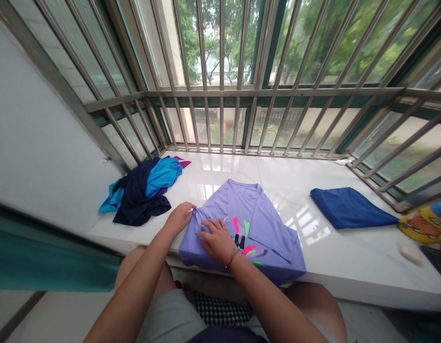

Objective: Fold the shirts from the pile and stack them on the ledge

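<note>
A lavender T-shirt (273, 224) with a pink, green and black print lies spread on the white ledge, its neckline toward the window and its lower part hanging over the front edge. One sleeve is folded in across the right side of the shirt. My left hand (180, 216) pinches the shirt's left edge between thumb and fingers. My right hand (219, 242) rests on the shirt left of the print, fingers spread and lying flat. A thin bracelet (232, 257) circles my right wrist.
A loose heap of dark navy and bright blue clothes (141, 193) sits at the left. On the right lies a folded blue cloth (349, 207) beside a yellow patterned item (425, 224). Metal window bars (222, 119) border the back of the white ledge (220, 164).
</note>
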A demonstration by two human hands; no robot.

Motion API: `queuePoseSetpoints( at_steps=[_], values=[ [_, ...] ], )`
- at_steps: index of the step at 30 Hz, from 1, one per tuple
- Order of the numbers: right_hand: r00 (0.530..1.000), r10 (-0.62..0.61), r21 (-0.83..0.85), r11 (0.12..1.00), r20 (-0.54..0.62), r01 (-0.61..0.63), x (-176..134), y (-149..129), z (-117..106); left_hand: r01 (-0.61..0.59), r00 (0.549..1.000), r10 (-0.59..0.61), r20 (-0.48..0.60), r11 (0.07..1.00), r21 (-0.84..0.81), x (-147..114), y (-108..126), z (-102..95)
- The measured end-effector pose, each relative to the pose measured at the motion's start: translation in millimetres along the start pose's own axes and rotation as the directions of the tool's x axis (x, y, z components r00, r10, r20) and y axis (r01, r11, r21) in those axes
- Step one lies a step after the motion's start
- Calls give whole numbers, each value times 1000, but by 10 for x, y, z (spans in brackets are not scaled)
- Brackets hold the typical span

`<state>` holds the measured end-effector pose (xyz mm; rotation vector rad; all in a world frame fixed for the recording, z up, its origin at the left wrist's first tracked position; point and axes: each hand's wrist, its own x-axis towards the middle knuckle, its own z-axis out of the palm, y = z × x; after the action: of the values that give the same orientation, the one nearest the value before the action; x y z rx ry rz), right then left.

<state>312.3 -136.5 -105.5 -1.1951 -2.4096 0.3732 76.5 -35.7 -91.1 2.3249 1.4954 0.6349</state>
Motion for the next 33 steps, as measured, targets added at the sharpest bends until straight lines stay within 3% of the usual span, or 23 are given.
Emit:
queuePoseSetpoints(
  at_steps=[5,13,17,25,33],
  values=[
    [999,-31,-3,1000,37,31,-4,4,33,-24,999,23,-38,999,-22,-91,112,-39],
    [998,-46,41,998,-35,47,-10,13,45,91,995,-95,-29,989,-115,-193,43,99],
    [996,-66,61,996,-58,69,-25,9,47,120,992,-121,-19,991,-62,-110,15,154],
    [996,-85,88,992,-28,87,-30,5,12,81,993,-92,68,986,143,115,52,26],
    [996,-91,100,991,-5,91,-26,14,30,79,996,-78,42,997,-26,262,-217,28]
  ],
)
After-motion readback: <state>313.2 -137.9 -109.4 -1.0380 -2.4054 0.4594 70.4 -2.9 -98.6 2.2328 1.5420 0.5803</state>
